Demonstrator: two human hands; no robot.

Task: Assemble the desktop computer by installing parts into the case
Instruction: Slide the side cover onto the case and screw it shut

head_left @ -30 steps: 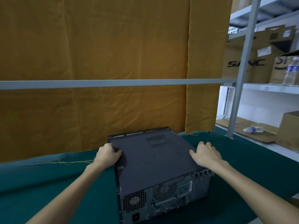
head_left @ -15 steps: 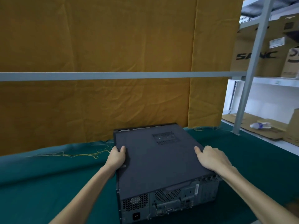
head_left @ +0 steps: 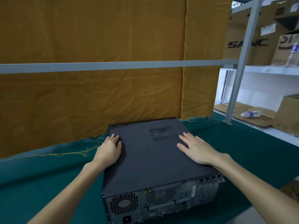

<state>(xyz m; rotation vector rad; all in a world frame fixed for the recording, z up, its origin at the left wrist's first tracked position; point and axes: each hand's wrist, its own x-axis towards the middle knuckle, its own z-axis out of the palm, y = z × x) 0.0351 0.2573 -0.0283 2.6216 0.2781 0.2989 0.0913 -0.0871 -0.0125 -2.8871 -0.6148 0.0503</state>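
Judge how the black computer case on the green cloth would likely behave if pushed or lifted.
The computer case looks rigid: metal panels, vented rear. It lies broad and low, so tipping seems unlikely. On the green cloth it may drag or bunch the fabric instead of gliding. Left hand and right hand both rest on top, hinting at a two-handed load.

We see a dark grey desktop computer case [head_left: 155, 160] lying flat on its side, its cover panel closed and facing up, a small perforated vent [head_left: 163, 133] set near the far edge. Its rear panel faces us, showing honeycomb fan grilles [head_left: 160, 196], a power socket [head_left: 127, 219] and ports.
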